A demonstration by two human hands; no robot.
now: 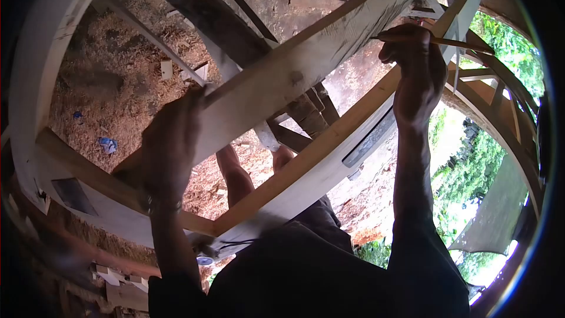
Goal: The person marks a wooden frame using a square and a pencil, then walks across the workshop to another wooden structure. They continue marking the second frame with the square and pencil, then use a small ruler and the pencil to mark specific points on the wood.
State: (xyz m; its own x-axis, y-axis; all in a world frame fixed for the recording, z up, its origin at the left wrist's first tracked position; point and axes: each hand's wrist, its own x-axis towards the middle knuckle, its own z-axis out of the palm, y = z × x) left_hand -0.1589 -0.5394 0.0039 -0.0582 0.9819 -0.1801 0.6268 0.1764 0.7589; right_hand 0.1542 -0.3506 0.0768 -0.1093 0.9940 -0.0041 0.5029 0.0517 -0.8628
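Observation:
A pale wooden plank (259, 100) runs slantwise across the view, from lower left to upper right, over a curved wooden frame (294, 168). At its near left end, my left hand (173, 141) is closed around the plank's edge, slightly blurred and in shadow. My right hand (415, 70) pinches a pencil (462, 43) near the plank's far right part. The pencil's tip points left, at or close to the plank's edge; contact cannot be made out. Dark smudges or marks show on the plank's face near there.
Wood shavings and offcuts (166, 69) cover the ground. Dark beams (218, 29) cross beneath the plank. A curved white rim (29, 82) bounds the left, and more curved wooden framing (500, 112) stands at right. A blue-white scrap (107, 144) lies on the ground.

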